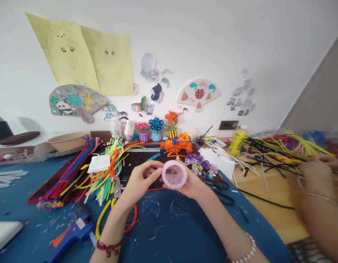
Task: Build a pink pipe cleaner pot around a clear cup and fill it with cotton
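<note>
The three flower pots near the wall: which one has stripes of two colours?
The rightmost pot, with orange flowers: it has yellow and dark stripes, while the middle pot is light blue and the leftmost pot purple.

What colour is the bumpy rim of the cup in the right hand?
The bumpy rim is pale pink, seen best in the head view.

Left hand [144, 176] and right hand [192, 185] close together at similar height, the left forearm [114, 219] and right forearm [222, 223] converging toward them from below. Left thumb [154, 176] extended toward the right hand, index finger [152, 164] bent above it, tips close together; right hand cupped, its fingers largely hidden, wrist angled inward.
</note>
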A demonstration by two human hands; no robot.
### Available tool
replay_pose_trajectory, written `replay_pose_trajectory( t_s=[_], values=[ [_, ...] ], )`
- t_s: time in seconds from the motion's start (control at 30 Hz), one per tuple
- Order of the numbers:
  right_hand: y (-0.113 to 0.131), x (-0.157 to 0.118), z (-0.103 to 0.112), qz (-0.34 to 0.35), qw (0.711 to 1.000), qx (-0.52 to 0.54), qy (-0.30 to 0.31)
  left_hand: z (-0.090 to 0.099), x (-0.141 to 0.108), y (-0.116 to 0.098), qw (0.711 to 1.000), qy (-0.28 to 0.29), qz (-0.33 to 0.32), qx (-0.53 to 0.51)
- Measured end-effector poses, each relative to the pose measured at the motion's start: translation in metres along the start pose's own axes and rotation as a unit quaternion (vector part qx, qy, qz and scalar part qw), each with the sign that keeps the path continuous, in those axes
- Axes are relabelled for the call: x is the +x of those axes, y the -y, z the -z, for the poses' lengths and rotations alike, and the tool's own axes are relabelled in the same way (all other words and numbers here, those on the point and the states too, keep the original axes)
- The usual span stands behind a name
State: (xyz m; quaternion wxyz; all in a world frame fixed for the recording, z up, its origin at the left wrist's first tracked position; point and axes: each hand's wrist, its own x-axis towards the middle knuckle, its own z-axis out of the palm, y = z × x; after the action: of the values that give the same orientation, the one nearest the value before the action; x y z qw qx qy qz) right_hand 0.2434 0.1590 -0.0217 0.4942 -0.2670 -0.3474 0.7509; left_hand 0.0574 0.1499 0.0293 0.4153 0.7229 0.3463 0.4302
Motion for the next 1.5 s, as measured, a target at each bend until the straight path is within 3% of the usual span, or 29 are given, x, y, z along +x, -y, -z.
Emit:
replay_pose_trajectory(
  t_s=[0.13,0.3,0.43,0.67,0.77,1.0,1.13,1.27,1.37,1.5],
  values=[
    [-0.001,0.001,0.0,-0.041,0.999,0.016,-0.024,-0.004,-0.001,-0.003,1.0,-0.028,-0.002,0.01],
    [0.0,-0.001,-0.003,-0.048,0.998,0.02,-0.042,-0.006,-0.001,-0.004,1.0,-0.019,-0.003,0.014],
    [-0.001,-0.001,-0.005,-0.016,0.998,0.017,-0.06,-0.005,0.0,0.0,0.999,-0.022,-0.009,0.025],
    [0.005,0.002,-0.003,0.061,0.991,0.028,-0.114,-0.002,0.002,0.007,0.992,-0.097,-0.027,0.072],
    [0.006,0.002,-0.003,0.059,0.992,0.027,-0.111,-0.007,-0.001,0.004,0.99,-0.106,-0.043,0.087],
    [0.002,0.001,-0.013,0.07,0.996,0.013,-0.056,-0.025,-0.003,0.004,0.994,-0.066,-0.031,0.077],
    [0.001,0.0,-0.015,0.066,0.997,0.001,-0.037,-0.025,-0.002,0.002,0.998,-0.057,-0.02,0.002],
    [0.001,0.002,-0.011,0.083,0.994,0.005,-0.072,-0.015,-0.002,0.001,0.988,-0.066,-0.009,-0.137],
    [0.003,0.005,-0.007,0.111,0.988,0.009,-0.112,-0.004,-0.002,0.0,0.964,-0.079,-0.024,-0.253],
    [0.009,0.007,-0.001,0.179,0.97,-0.004,-0.162,0.016,-0.005,-0.006,0.907,-0.126,-0.087,-0.392]
  ],
)
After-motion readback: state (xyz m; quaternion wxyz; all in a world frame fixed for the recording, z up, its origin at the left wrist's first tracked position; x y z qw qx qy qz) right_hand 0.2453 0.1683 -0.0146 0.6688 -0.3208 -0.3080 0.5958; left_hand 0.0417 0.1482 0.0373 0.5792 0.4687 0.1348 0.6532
